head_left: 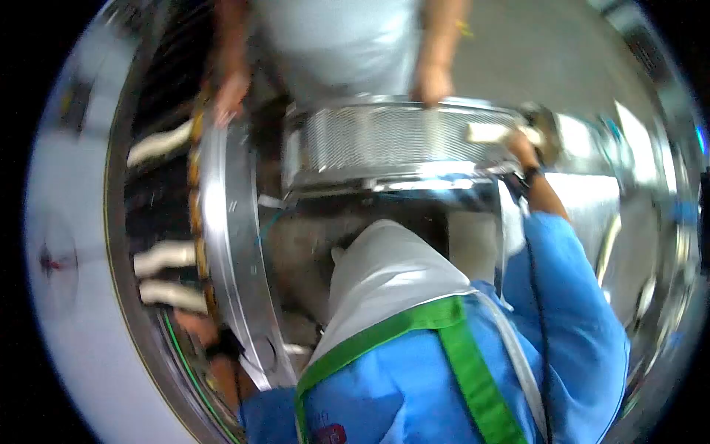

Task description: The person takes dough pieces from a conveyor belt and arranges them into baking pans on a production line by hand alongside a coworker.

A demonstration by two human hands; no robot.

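Note:
My right hand reaches out to the right side of a metal mesh tray. Its fingers are closed around a short cream-coloured bar-like piece, held over the tray's right end. Down at the left, my left hand is by the dark conveyor, just below a curved cream-coloured piece. Motion blur smears its fingers, so its grip does not show. Another similar piece lies just above that one.
A co-worker in a light shirt stands opposite, one hand at the tray's far edge, the other by the metal rail. Another cream piece lies on the conveyor. A grey sheet-metal surface is at the right.

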